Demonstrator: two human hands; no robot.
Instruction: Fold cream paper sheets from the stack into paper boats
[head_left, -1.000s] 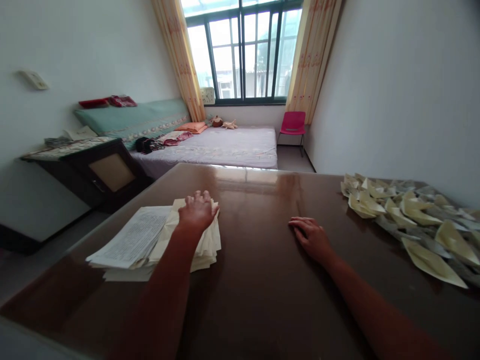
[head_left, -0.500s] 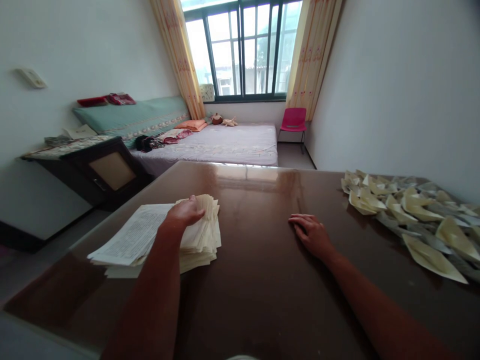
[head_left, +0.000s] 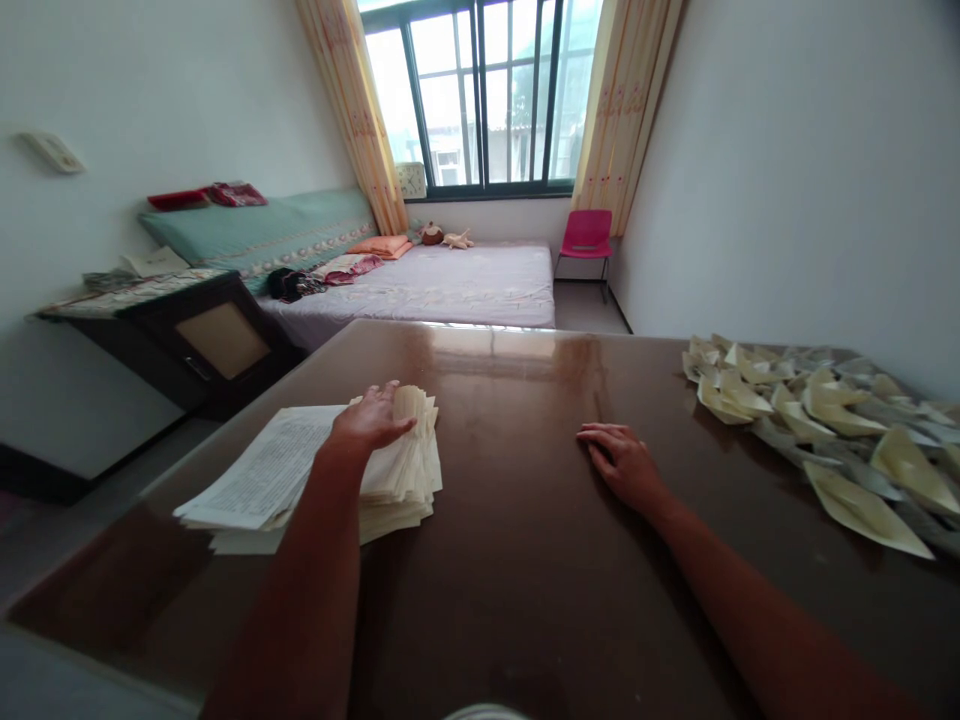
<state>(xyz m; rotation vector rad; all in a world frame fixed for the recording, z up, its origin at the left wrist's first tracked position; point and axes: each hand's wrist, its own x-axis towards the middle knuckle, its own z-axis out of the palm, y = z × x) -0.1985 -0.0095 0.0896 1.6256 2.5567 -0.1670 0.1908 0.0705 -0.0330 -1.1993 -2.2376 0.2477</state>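
My left hand (head_left: 369,422) rests on a stack of cream paper sheets (head_left: 397,478) at the left of the brown table (head_left: 517,520). Its fingers curl round the far edge of the top sheets, which lift and fan up there. A printed page (head_left: 259,470) lies on the stack's left part. My right hand (head_left: 622,462) lies flat on the bare tabletop near the middle, fingers stretched out and holding nothing.
Several folded paper boats (head_left: 817,430) are heaped along the table's right side by the wall. Beyond the table stand a bed (head_left: 450,280), a dark cabinet (head_left: 202,340) at the left, and a pink chair (head_left: 586,235) under the window.
My left hand has drawn back from flat on the stack to curl at its far edge, lifting the top sheets. My right hand has stayed put.
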